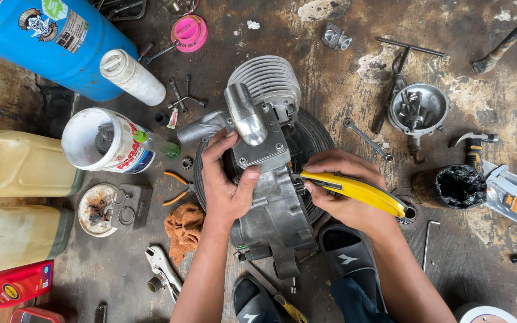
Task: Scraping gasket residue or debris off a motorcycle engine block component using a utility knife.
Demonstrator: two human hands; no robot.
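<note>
Bracing the small engine [268, 197] on the oily floor [342, 78], the left hand [225, 182] was wrapped around the left side of its grey crankcase, thumb pressed on the casing just below the metal plate. The right hand [345, 194] was closed around a yellow-handled tool [354, 188], its tip touching the casing's right edge. It looked like prying or scraping at that seam; the next move would call for steady pressure and a firm hold

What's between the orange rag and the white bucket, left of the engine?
Head view: orange-handled pliers lie between the orange rag and the white bucket, with a small gear just above them.
</note>
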